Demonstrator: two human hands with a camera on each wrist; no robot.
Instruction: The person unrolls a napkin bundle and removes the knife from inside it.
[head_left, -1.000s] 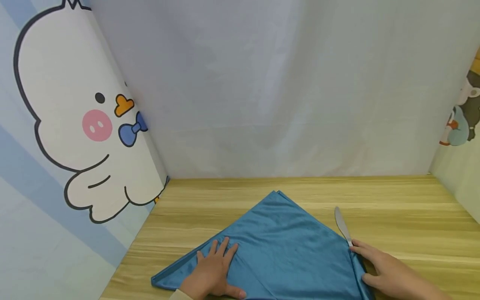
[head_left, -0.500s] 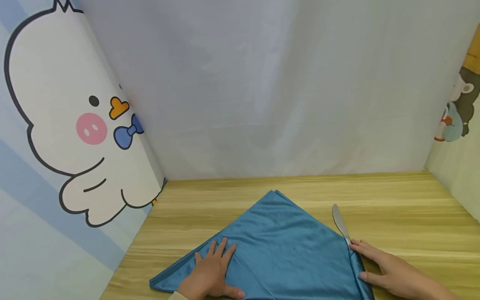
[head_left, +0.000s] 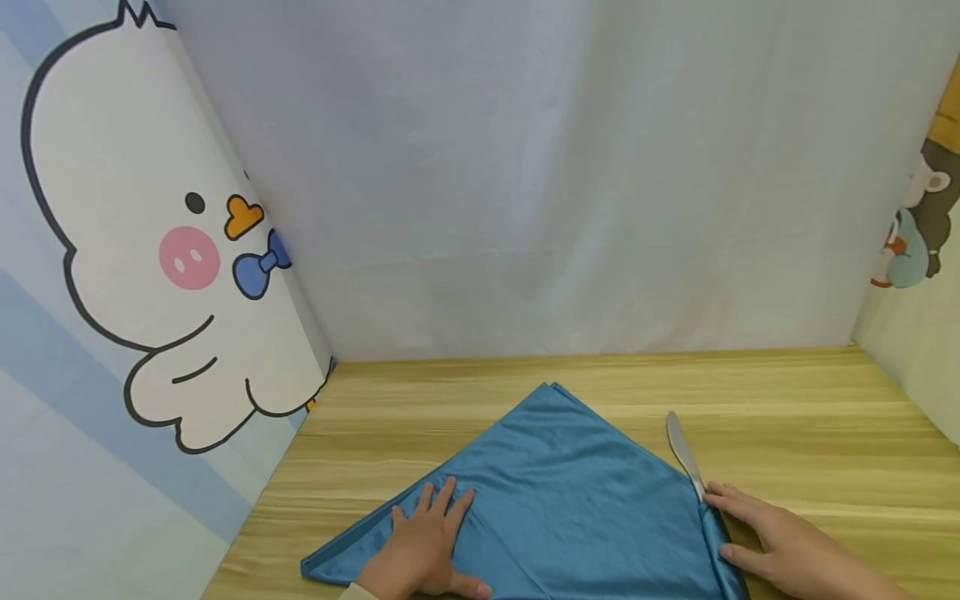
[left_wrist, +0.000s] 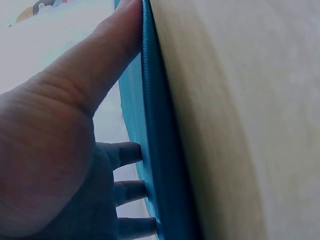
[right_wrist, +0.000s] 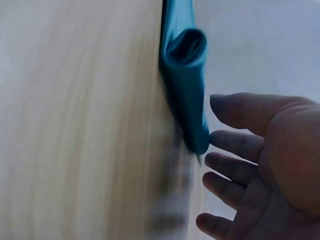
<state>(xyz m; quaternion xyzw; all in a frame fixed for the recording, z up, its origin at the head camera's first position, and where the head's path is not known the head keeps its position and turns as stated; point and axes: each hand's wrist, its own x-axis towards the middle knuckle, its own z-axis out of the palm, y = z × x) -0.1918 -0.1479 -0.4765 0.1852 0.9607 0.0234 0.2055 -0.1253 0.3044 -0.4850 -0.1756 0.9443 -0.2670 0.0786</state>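
Note:
A blue satin-like cloth (head_left: 570, 492), folded with a point at its far end, lies on the table. Spread flat on its left part is my left hand (head_left: 420, 546), fingers apart; the left wrist view shows its thumb along the cloth's near folded edge (left_wrist: 155, 100). On the right side the cloth is rolled into a narrow tube (head_left: 717, 533), whose spiral end (right_wrist: 187, 47) shows in the right wrist view. My right hand (head_left: 787, 537) touches this roll with loosely extended fingers. A table knife (head_left: 681, 446) sticks out of the roll, silver blade pointing away; its handle is hidden.
The wood-grain table (head_left: 825, 425) reaches back to a pale hanging curtain (head_left: 525, 183). At the left stands a wall covering with a cartoon bird (head_left: 120, 183); another printed panel (head_left: 918, 225) is at the right.
The head view has shifted slightly. My right thumb has moved a little left and up along the roll; the left hand, cloth and knife look the same.

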